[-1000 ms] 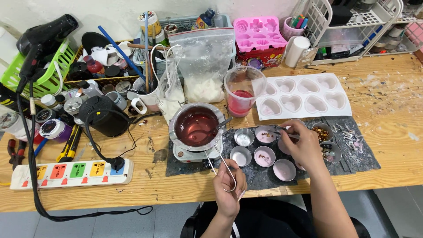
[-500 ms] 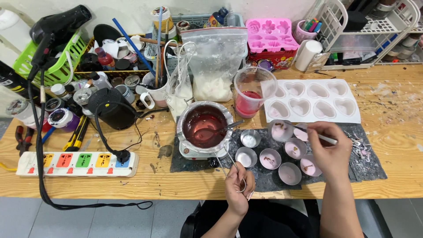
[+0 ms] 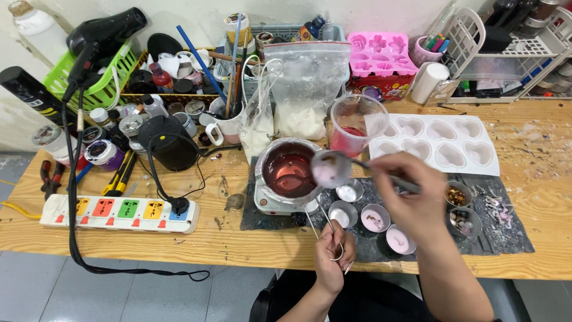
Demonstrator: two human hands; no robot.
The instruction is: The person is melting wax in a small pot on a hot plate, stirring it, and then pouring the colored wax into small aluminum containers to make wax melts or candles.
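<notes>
Right hand (image 3: 411, 200): closed on a thin metal tool (image 3: 381, 173), seemingly tweezers, that carries a small round tin cup (image 3: 330, 169); the cup hangs just off the tool's far tip, over the rim of the melting pot (image 3: 290, 170).
Left hand (image 3: 333, 253): closed around the looped end of the pot's wire handle (image 3: 319, 217); the pot sits at the far end of that wire, straight ahead of the grip.
Tin cup: tilted, pale pink wax showing inside. I judge it light and thin-walled, easy to dent, slick with wax; it is gripped at the rim only, so it may swing or slip.
Melting pot: metal, holds dark red liquid wax and sits on a small white hotplate (image 3: 271, 206). Likely hot and sloshy; the wire loop is the place to hold it.
Beyond the right grip: plastic measuring cup (image 3: 356, 122) with red liquid, then a white heart mould (image 3: 438, 143).
Under the right grip: more small tins (image 3: 375, 217) on a dark mat (image 3: 506, 229), some with pink wax, 2 with dried bits.
Left of both grips: black cable (image 3: 74, 197) and a white power strip (image 3: 119, 213) on the wooden bench (image 3: 539, 128).
</notes>
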